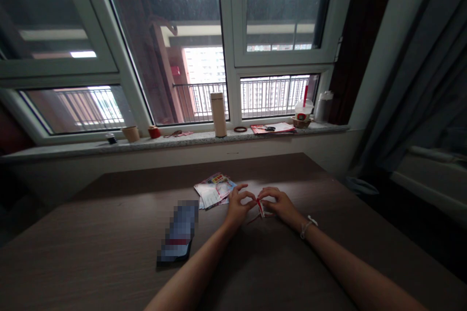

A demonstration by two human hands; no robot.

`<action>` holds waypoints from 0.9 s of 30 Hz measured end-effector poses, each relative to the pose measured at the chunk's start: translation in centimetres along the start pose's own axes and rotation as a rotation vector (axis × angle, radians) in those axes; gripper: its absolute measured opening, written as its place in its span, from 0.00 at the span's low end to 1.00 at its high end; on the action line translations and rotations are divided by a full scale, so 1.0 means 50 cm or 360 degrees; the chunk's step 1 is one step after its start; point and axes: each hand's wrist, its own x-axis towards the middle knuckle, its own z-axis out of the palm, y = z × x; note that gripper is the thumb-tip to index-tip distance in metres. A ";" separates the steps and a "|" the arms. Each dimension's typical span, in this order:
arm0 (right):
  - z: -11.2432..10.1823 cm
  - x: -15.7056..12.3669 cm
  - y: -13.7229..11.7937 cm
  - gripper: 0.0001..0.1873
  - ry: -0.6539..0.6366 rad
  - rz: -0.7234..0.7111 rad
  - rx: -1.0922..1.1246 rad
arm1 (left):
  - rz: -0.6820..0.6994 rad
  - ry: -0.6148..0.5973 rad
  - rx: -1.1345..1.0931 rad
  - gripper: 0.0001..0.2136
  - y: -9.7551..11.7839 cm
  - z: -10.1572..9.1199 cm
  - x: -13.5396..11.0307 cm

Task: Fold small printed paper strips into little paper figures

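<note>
Between my two hands, over the brown table [109, 223], is a small red and white piece [260, 208], with a thin reddish strand trailing from it. It looks like folded paper or cord, too small to name. My left hand [239, 206] pinches its upper left side with thumb and forefinger. From the other side, my right hand [279, 205] grips it with bent fingers, which partly hide it. Just left of my left hand lie several printed paper sheets or packets [213, 193] in an overlapping pile. A phone [178, 233] with a blurred screen rests further left.
Along the stone windowsill [186, 142] stand a beige flask [219, 114], a paper cup [130, 133], a red spool-like item [153, 131], a lidded cup with a red straw [303, 109] and a grey bottle [323, 107]. Scissors [270, 128] lie on red and white papers [284, 129].
</note>
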 end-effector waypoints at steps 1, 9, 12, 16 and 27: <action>0.000 0.000 0.000 0.07 -0.0004 -0.0006 -0.0001 | 0.0003 -0.0006 0.0004 0.06 0.000 0.000 0.000; 0.000 0.002 0.006 0.07 -0.0018 -0.0046 -0.0060 | 0.0038 -0.0052 0.0019 0.05 -0.002 -0.001 0.001; 0.005 0.000 0.008 0.06 -0.0009 -0.0083 -0.0080 | 0.0038 -0.0070 0.0032 0.05 -0.002 -0.001 0.000; 0.009 -0.001 0.003 0.04 -0.0020 -0.0089 -0.0139 | 0.0055 -0.0091 0.0048 0.04 -0.004 0.001 0.000; -0.001 -0.002 0.004 0.04 0.0119 -0.0159 -0.0527 | -0.0008 -0.0033 -0.0011 0.01 -0.008 -0.004 0.005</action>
